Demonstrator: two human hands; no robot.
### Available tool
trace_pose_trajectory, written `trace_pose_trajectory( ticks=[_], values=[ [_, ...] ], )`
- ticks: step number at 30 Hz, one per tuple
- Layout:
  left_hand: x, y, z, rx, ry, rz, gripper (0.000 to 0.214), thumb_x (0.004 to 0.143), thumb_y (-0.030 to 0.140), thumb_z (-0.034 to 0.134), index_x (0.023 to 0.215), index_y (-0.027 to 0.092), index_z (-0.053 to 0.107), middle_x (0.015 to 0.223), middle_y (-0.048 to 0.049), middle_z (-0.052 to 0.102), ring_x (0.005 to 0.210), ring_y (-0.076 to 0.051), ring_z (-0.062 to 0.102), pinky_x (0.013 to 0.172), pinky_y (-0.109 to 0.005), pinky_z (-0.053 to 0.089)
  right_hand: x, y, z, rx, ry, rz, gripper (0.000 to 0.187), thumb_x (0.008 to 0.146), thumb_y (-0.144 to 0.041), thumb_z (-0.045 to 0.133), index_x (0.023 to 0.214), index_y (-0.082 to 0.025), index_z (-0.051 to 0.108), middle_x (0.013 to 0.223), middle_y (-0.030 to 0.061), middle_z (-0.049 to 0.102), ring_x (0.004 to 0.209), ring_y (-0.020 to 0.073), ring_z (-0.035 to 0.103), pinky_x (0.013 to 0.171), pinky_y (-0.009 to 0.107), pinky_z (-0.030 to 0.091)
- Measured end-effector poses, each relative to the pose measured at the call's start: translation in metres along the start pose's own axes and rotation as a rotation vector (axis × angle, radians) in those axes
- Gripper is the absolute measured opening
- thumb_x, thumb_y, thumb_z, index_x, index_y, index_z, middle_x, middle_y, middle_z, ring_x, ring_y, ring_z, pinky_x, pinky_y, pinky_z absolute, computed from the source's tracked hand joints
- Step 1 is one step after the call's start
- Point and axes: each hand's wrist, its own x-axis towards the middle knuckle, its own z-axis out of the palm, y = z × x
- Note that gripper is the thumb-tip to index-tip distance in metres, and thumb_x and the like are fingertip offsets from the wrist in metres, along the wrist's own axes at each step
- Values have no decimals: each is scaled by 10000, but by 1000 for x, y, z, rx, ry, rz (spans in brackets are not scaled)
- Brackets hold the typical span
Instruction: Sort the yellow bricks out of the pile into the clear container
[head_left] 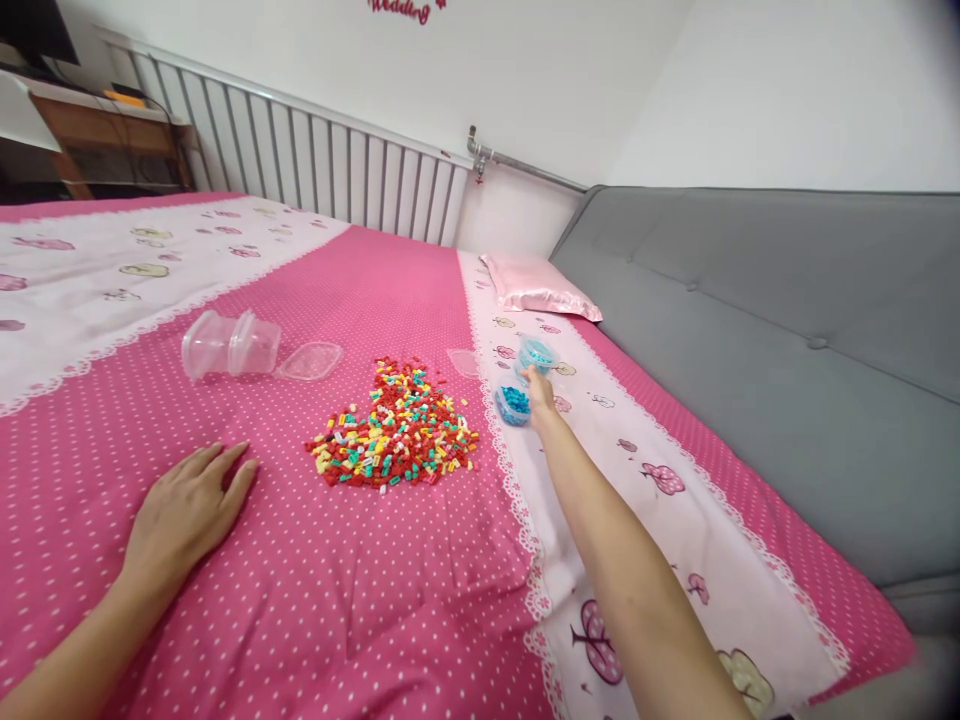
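Observation:
My left hand (pixel 187 502) lies palm down on the pink bedspread, fingers spread, holding nothing. My right hand (pixel 541 392) reaches to the right side and grips the near edge of a clear plastic tub (pixel 537 352) with light blue pieces in it; some of its fingers are hidden. Just left of that hand stands a second clear tub (pixel 514 404), filled with darker blue toy bricks. Between my hands, a loose pile of small toy bricks (pixel 397 430), mostly red, yellow, green and white, is spread on the bedspread.
Stacked clear tubs (pixel 232 343) lie on their side at the left, beside a clear lid (pixel 310 361). Another clear lid (pixel 465 362) is behind the pile. A pink pillow (pixel 541 287) rests against the grey headboard (pixel 765 330); a metal railing (pixel 300 150) runs along the back.

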Motion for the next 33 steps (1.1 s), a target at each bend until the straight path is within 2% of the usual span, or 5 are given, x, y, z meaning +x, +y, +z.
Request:
trace_pose_trajectory(
  ticks=[7, 12, 19, 26, 33],
  values=[
    [0, 3, -1, 2, -4, -11, 801, 852, 567, 102, 1251, 54, 570, 1260, -180, 584, 1217, -297, 499, 1078, -408, 319, -42, 8, 7, -434, -143, -49, 380, 852, -343, 500, 1139, -120, 609, 1300, 172, 556, 1242, 294, 454, 1088, 440, 186],
    [-2, 6, -6, 2, -17, -26, 763, 868, 543, 122, 1253, 54, 564, 1260, -178, 581, 1215, -294, 496, 1074, -407, 322, -55, 8, 7, -891, -144, -187, 408, 921, -364, 391, 1157, -92, 583, 1168, 193, 619, 1140, 303, 522, 1015, 451, 278],
    [-6, 4, -5, -3, -23, -43, 690, 886, 519, 173, 1274, 88, 548, 1281, -161, 566, 1221, -281, 484, 1072, -406, 322, -95, 19, -1, -814, 69, -296, 519, 897, -384, 434, 1298, -55, 468, 1319, 221, 493, 1256, 291, 404, 1047, 424, 279],
    [-9, 5, -4, -28, -57, -78, 663, 898, 505, 186, 1309, 104, 517, 1345, -162, 514, 1270, -284, 441, 1093, -408, 287, -199, 79, -60, -1011, -23, -33, 614, 893, -503, 296, 1364, -137, 443, 1404, 201, 414, 1289, 353, 381, 1029, 574, 268],
    [-14, 14, -8, -39, -97, -105, 651, 909, 488, 203, 1368, 93, 442, 1414, -197, 430, 1329, -304, 366, 1105, -426, 245, -269, 121, -117, -1061, 96, -109, 685, 881, -601, 218, 1363, -181, 466, 1395, 174, 432, 1269, 347, 394, 1021, 533, 311]
  ],
)
